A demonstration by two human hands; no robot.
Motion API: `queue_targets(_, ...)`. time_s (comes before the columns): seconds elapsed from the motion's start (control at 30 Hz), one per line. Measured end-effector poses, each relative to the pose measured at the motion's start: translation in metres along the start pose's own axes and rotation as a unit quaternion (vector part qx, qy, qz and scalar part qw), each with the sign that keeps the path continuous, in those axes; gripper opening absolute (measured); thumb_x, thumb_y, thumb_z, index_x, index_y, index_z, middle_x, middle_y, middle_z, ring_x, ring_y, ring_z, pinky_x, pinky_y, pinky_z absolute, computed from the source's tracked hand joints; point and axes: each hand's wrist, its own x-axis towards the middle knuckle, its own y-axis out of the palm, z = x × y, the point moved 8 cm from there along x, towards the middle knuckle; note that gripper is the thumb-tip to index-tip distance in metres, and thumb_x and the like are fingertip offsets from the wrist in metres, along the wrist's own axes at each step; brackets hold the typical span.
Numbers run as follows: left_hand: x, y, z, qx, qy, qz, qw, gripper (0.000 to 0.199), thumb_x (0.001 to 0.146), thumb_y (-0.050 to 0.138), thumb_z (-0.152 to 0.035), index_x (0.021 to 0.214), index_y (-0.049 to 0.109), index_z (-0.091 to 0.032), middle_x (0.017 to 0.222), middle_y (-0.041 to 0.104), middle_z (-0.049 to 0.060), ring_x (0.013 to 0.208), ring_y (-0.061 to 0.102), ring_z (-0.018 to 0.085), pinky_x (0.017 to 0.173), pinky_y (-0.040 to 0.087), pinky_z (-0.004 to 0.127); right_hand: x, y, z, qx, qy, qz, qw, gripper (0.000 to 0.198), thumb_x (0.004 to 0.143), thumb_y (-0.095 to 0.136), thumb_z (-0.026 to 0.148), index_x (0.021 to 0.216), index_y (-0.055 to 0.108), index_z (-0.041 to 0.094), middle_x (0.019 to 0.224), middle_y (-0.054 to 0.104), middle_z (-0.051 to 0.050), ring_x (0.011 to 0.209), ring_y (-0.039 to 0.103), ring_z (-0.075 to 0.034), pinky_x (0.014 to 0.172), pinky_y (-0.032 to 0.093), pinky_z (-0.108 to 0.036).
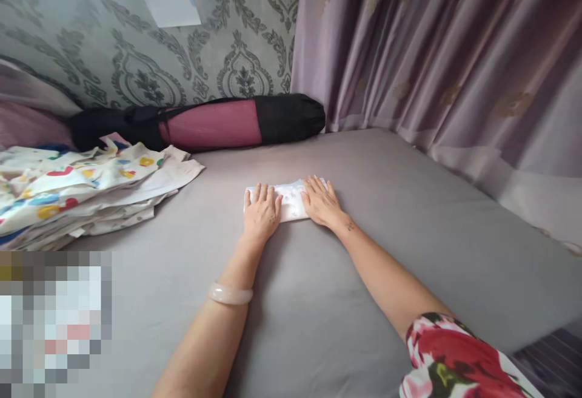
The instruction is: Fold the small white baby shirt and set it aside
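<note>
1. Your left hand (262,211) lies palm down, fingers stretched forward, on the left end of a folded white cloth (292,201); the thumb points ahead along its inner side.
2. Your right hand (321,202) lies palm down on the cloth's right end, fingers extended and slightly fanned, angled inward.
3. Both hands flat and wide, neither gripping; the cloth is under them, its middle bare between your thumbs.
4. Cloth: a low, roughly rectangular fold, small greyish prints, pale blue along the far edge. It sits near the middle of the grey bed sheet (291,325), well apart from other things.
5. Your left forearm carries a pale, glossy bangle (230,293). Your right arm comes out of a red, pink and white floral sleeve (459,355). Small dark marks show near the left thumb and on the right wrist.
6. To your left, a stack of printed fabric (113,185), layers uneven, coloured shapes on white.
7. Beyond it, a long black-and-maroon bag (213,124) lies along the foot of the patterned wall (150,76); a white sheet (170,8) shows higher up.
8. To the right, a mauve curtain (422,58) hangs in folds beside the bed.
9. Lower left corner is pixelated; contents there cannot be told.
</note>
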Motion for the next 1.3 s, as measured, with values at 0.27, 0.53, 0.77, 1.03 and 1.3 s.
queue_targets(0.27, 0.001, 0.006, 0.014, 0.016, -0.022, 0.017, 0.999, 0.058, 0.1, 0.02, -0.04, 0.141, 0.049, -0.011, 0.149, 0.046, 0.014, 0.144, 0.031, 0.031, 0.119, 0.016, 0.054, 0.002, -0.002, -0.015, -0.02, 0.046, 0.007, 0.999, 0.057, 0.101, 0.022, 0.034, 0.151, 0.033, 0.008, 0.161, 0.023, -0.012, 0.149, 0.016, -0.025, 0.12, 0.01, -0.048)
queue_targets(0.53, 0.004, 0.024, 0.02, -0.003, -0.053, 0.11, 0.992, 0.061, 0.1, 0.018, -0.045, 0.148, 0.039, -0.013, 0.155, 0.037, 0.015, 0.145, 0.027, 0.031, 0.117, 0.021, 0.056, 0.006, 0.007, -0.019, -0.005, 0.054, 0.048, 0.997, 0.058, 0.101, 0.025, 0.036, 0.152, 0.031, 0.009, 0.161, 0.021, -0.014, 0.148, 0.02, -0.027, 0.118, 0.019, -0.045)
queue_targets(0.77, 0.009, 0.008, 0.016, 0.001, -0.044, 0.09, 0.995, 0.049, 0.099, 0.026, -0.035, 0.14, 0.047, -0.019, 0.145, 0.05, 0.015, 0.137, 0.039, 0.03, 0.114, 0.024, 0.058, 0.018, -0.004, -0.023, -0.02, 0.025, 0.033, 0.999, 0.046, 0.1, 0.033, 0.029, 0.139, 0.052, 0.014, 0.15, 0.044, -0.014, 0.135, 0.042, -0.027, 0.111, 0.03, -0.038)
queue_targets(1.03, 0.038, 0.002, 0.033, 0.015, -0.017, 0.143, 0.989, 0.038, 0.091, 0.035, -0.014, 0.111, 0.067, -0.022, 0.114, 0.069, 0.012, 0.109, 0.062, 0.028, 0.11, 0.025, 0.056, 0.044, -0.014, -0.034, 0.003, 0.018, 0.057, 0.998, 0.031, 0.097, 0.044, 0.021, 0.115, 0.07, 0.021, 0.123, 0.065, -0.01, 0.114, 0.059, -0.024, 0.091, 0.043, -0.029)
queue_targets(1.3, 0.065, 0.018, 0.06, -0.037, -0.098, 0.221, 0.97, 0.034, 0.085, 0.048, -0.017, 0.114, 0.062, -0.023, 0.125, 0.066, 0.009, 0.12, 0.057, 0.026, 0.107, 0.033, 0.049, 0.067, -0.014, -0.039, 0.016, 0.022, 0.111, 0.993, 0.023, 0.089, 0.058, 0.018, 0.108, 0.07, 0.02, 0.124, 0.065, -0.009, 0.115, 0.059, -0.02, 0.091, 0.042, -0.024)
